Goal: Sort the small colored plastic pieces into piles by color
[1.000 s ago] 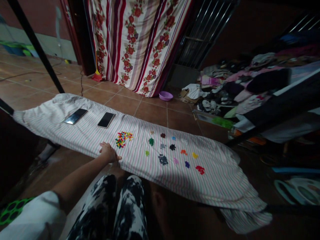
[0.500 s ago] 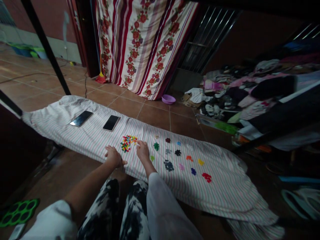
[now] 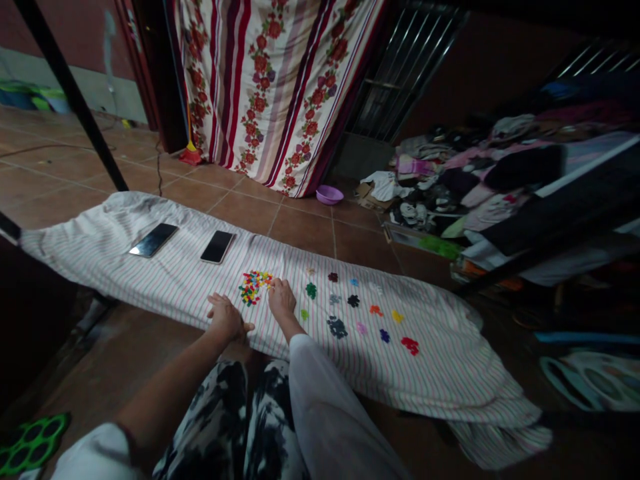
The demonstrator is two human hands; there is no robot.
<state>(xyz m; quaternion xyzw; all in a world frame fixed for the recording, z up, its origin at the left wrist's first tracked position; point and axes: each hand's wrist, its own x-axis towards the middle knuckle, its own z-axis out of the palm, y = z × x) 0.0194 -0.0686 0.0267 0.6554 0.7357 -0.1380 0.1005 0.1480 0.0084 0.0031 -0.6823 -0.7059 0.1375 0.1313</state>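
Observation:
My right hand (image 3: 282,300) is at the right edge of a mixed pile of small coloured pieces (image 3: 253,288), its fingertips drawn together; whatever is between them is too small to make out. My left hand (image 3: 227,320) rests near the front edge of the striped cloth (image 3: 295,340), fingers apart and holding nothing. To the right, single-colour groups lie spread out, among them green pieces (image 3: 311,290), black pieces (image 3: 353,301), dark grey pieces (image 3: 337,327), orange pieces (image 3: 376,311), yellow pieces (image 3: 397,316) and red pieces (image 3: 410,345).
Two phones, one at the far left (image 3: 154,240) and one nearer the pile (image 3: 218,247), lie on the cloth. Beyond it are a purple basin (image 3: 329,195), a floral curtain (image 3: 270,93) and a heap of clothes (image 3: 480,167). A dark pole (image 3: 75,100) rises at the left.
The camera view has shifted slightly, moving the scene left. My right hand stays at the pile's right edge with its fingers drawn in; my left hand keeps its place on the cloth.

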